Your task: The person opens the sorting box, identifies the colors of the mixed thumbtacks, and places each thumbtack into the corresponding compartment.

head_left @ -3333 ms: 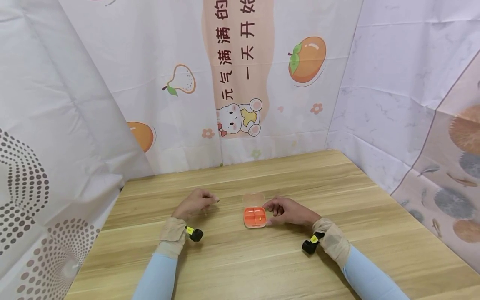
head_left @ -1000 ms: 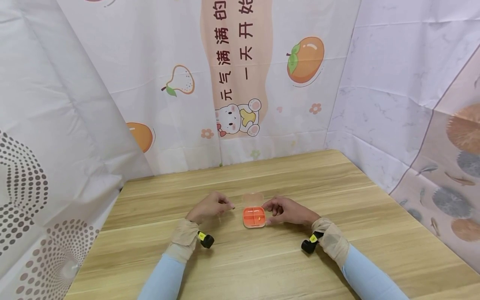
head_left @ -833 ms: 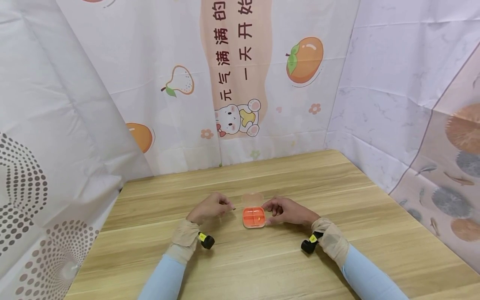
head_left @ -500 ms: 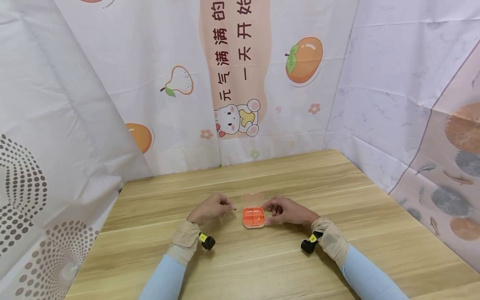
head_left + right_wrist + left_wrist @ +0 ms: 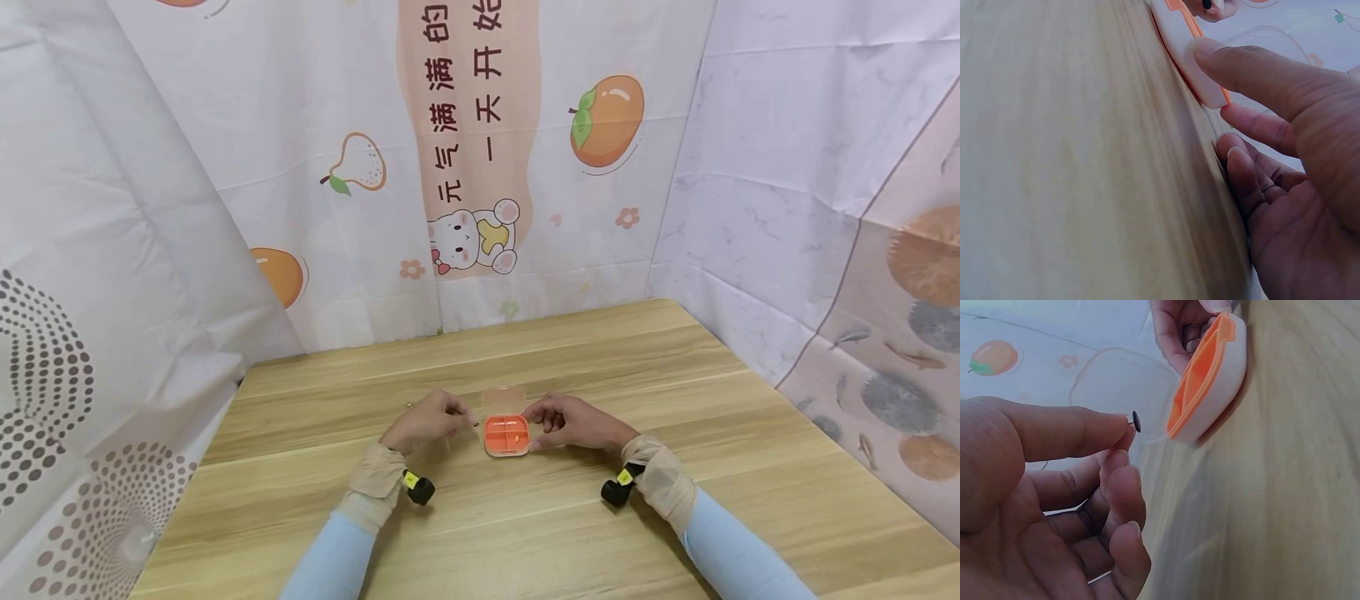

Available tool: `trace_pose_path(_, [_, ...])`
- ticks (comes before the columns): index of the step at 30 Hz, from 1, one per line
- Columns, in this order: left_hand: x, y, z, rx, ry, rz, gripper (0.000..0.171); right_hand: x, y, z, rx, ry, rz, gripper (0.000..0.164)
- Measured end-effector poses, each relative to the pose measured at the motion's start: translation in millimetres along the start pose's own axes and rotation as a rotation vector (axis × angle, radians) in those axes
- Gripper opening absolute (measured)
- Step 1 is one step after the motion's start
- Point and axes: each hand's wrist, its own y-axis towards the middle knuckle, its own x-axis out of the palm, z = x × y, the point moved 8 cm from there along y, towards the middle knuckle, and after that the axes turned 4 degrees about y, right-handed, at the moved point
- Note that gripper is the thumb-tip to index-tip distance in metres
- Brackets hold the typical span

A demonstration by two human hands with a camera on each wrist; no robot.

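An orange pill box [image 5: 506, 435] with a pale outer shell stands on the table, its clear lid [image 5: 505, 399] folded back behind it. Thin walls split it into several compartments; a tiny yellowish thing [image 5: 517, 439] lies in the near right one. My left hand [image 5: 429, 419] is just left of the box, pinching a small tack-like stud [image 5: 1137, 421] between thumb and forefinger. The stud has a flat, dark round head and a thin metal pin. At the box's right side, my right hand [image 5: 576, 422] holds its edge with thumb and forefinger.
A tiny shiny object [image 5: 408, 405] lies on the wooden table [image 5: 525, 525] behind my left hand. Printed cloth [image 5: 360, 275] hangs along the table's back edge, and more cloth hangs at both sides.
My left hand has moved right with the stud, up close to the box, and lately slightly nearer to me. The tiny object behind it has come into view. My right hand keeps its place.
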Motion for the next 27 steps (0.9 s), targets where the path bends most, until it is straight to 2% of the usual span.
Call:
trace_pose_path(6, [4.5,-1.0,3.7,0.007,0.006,-0.003,0.018,-1,3,16,0.0,-0.004,0.004,0.048])
trace_pose_path(17, [10.3,-1.1,4.9,-0.016,0.016,0.007,0.016,-1,2,15,-0.032,-0.018,-0.009,0.049])
trace_pose_path(27, [17.7,0.4,7.9,0.017,0.032,-0.006,0.013,-2,3,14,-0.035,-0.025,-0.009,0.048])
